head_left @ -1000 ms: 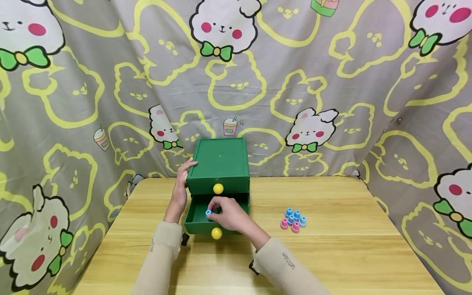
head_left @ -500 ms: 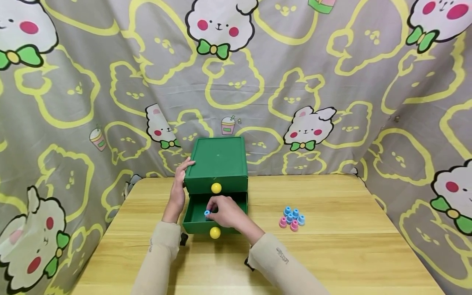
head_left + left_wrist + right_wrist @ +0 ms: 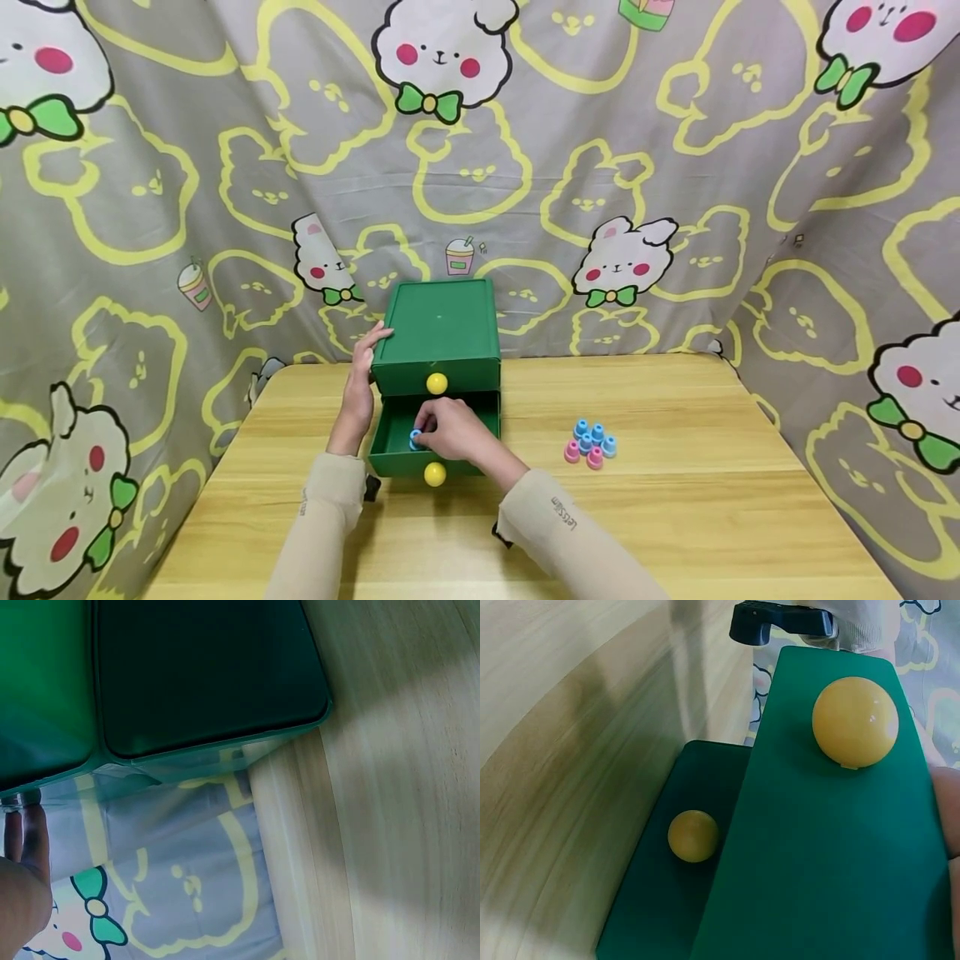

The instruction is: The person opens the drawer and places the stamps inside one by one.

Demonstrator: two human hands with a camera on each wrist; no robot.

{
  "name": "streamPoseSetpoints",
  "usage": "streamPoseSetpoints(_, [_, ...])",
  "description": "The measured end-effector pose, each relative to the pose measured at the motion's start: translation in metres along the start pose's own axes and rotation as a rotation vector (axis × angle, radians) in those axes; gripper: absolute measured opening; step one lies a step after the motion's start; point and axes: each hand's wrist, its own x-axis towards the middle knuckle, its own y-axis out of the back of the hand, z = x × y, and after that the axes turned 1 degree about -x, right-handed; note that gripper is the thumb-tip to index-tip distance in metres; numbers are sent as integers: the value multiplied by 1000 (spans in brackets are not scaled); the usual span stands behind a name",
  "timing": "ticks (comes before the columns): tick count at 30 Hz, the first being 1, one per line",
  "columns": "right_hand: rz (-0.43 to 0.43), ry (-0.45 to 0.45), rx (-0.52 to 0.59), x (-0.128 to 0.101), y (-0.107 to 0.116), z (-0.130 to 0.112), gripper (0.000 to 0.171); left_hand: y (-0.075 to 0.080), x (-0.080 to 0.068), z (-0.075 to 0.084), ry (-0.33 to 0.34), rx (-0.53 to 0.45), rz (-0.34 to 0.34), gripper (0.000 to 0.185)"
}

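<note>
A green two-drawer box [image 3: 438, 329] stands at the back middle of the wooden table [image 3: 675, 517]. Its lower drawer [image 3: 390, 442] is pulled out; each drawer front carries a yellow knob [image 3: 435, 474]. My left hand [image 3: 360, 379] rests flat against the box's left side, fingertips on the top corner. My right hand [image 3: 448, 429] reaches into the open drawer and pinches a small blue piece [image 3: 415, 439]. The right wrist view shows the drawer front [image 3: 832, 847] and both knobs [image 3: 855, 722] up close. In the left wrist view the box's dark side [image 3: 202, 675] fills the top.
A small cluster of blue and pink pieces [image 3: 588, 443] lies on the table right of the box. A patterned cloth [image 3: 675, 208] hangs behind and along both sides. Bare wood stretches in front and to the right.
My right hand with the blue piece has sunk a little lower and leftward into the open drawer. The left hand stays on the box.
</note>
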Motion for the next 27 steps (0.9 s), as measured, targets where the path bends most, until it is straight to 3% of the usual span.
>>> streamPoseSetpoints(15, [14,2,-16,-1,2,-1,6,1,0,0,1,5,0,53])
streamPoseSetpoints(27, [159,116,-26,-11,7,2,4,0,-2,1,9,10,2,53])
